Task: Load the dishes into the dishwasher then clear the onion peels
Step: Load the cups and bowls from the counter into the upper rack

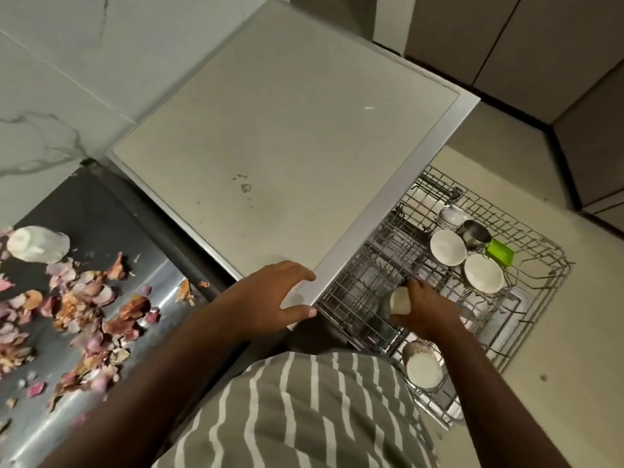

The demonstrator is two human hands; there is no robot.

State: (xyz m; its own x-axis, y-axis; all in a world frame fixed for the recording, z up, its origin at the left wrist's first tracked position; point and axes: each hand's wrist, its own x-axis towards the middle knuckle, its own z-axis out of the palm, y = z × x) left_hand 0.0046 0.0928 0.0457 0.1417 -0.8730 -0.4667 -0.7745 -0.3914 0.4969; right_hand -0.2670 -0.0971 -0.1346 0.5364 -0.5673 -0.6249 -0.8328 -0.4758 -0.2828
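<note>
The dishwasher's wire rack is pulled out below the white appliance top. My right hand grips a small white cup low inside the rack. My left hand rests on the front corner of the appliance top, fingers spread. In the rack stand two white bowls, a dark metal cup, a speckled mug, a green item and a large cup near my body. Onion peels are scattered over the steel counter on the left.
A white plastic container lies on its side among the peels. Marble wall tiles rise behind the counter. Cabinet doors line the far right, above the beige floor.
</note>
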